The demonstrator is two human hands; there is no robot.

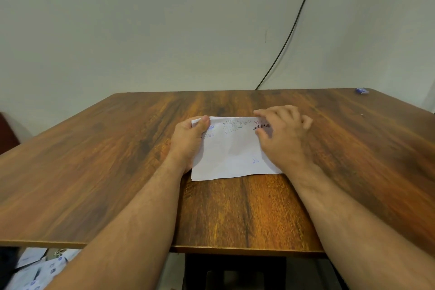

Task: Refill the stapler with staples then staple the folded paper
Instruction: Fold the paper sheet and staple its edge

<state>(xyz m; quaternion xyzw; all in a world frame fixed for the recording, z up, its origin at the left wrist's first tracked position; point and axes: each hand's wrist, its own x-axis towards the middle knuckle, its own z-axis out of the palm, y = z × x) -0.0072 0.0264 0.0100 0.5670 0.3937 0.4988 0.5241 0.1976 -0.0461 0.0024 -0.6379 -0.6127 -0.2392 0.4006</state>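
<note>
A white folded paper (233,148) with blue and dark scribbles lies flat in the middle of the brown wooden table (117,160). My left hand (188,139) grips the paper's far left corner, thumb on top and fingers under the edge. My right hand (282,134) rests over the paper's right side, fingers bent and slightly blurred, with the fingertips at the far right corner. No stapler is in view. A small blue box (362,90), possibly staples, sits at the table's far right corner.
A black cable (294,30) runs down the pale wall to the table's back edge. Printed papers or fabric (35,271) lie on the floor below the table's near left edge. A dark stool or frame (235,273) stands under the table.
</note>
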